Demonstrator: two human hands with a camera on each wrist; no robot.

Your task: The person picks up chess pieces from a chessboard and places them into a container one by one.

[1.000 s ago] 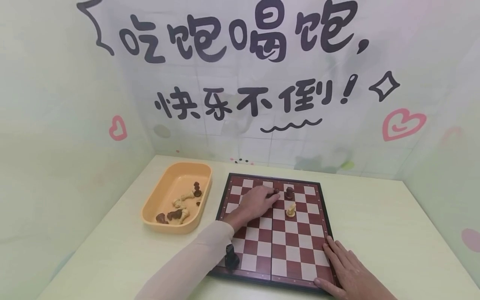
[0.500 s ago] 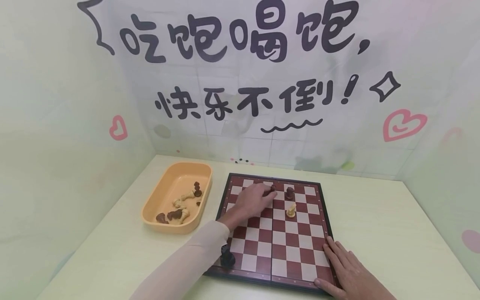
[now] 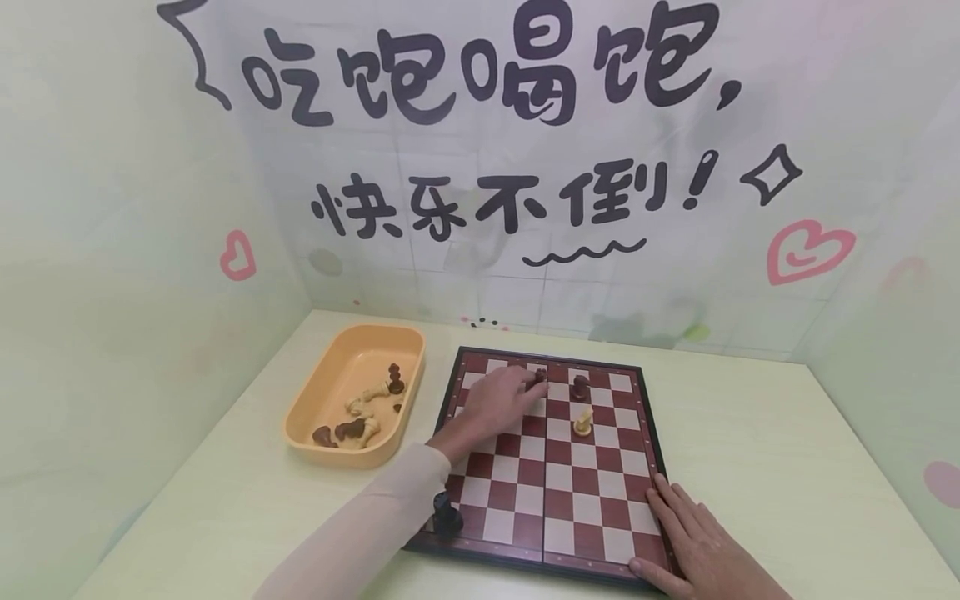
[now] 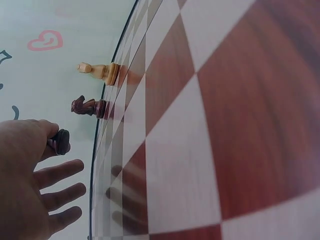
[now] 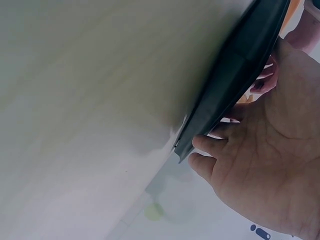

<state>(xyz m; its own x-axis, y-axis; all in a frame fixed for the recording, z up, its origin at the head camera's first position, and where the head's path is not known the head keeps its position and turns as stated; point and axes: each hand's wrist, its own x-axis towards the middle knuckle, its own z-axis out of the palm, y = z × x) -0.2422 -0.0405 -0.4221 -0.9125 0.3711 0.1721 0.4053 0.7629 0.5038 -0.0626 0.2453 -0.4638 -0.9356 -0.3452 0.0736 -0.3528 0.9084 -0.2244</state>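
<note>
My left hand (image 3: pixel 498 404) reaches over the far part of the chessboard (image 3: pixel 596 508). Its thumb and index finger pinch a dark chess piece (image 4: pixel 61 142), whose round base faces the board with a gap between; the other fingers are spread. Right of it stand a dark knight (image 3: pixel 581 387) and, one step nearer, a pale chess piece (image 3: pixel 583 422), both upright. My right hand (image 3: pixel 697 533) rests on the board's right edge near the front corner, fingers extended. The right wrist view shows those fingertips (image 5: pixel 202 165) at the board's dark side.
Left of the board stands an orange tray (image 3: pixel 300 429) with several dark and pale chess pieces lying in it. A black device (image 3: pixel 447 517) sits beside the left sleeve, over the board's front left corner. A printed curtain (image 3: pixel 465 283) hangs behind the table (image 3: pixel 757 433).
The left hand has shifted slightly left and away along the far rows with the dark piece in its fingers. The right hand, knight and pale piece stay where they were.
</note>
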